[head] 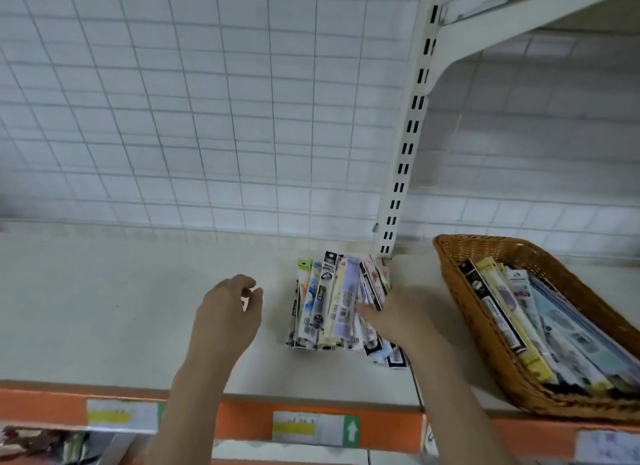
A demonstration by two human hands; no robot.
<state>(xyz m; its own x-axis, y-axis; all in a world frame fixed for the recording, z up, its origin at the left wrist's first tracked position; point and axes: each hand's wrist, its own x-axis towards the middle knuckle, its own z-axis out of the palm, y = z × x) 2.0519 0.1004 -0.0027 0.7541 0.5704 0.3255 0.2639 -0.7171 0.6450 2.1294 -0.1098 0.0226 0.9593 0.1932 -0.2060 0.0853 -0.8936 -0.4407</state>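
A pile of long narrow packets (332, 302) lies on the white shelf (121, 308), near the back wall. My right hand (398, 314) lies at the pile's right side, thumb stretched across the packets and fingers tucked under or behind the rightmost ones. My left hand (227, 312) hovers over the bare shelf to the left of the pile, fingers loosely curled and holding nothing. It is a short gap away from the packets.
A brown wicker basket (485, 347) at the right holds several more long packets and overhangs the shelf's orange front edge (242, 419). A slotted white upright (405, 153) rises behind the pile, with a wire grid wall and an upper shelf bracket at top right.
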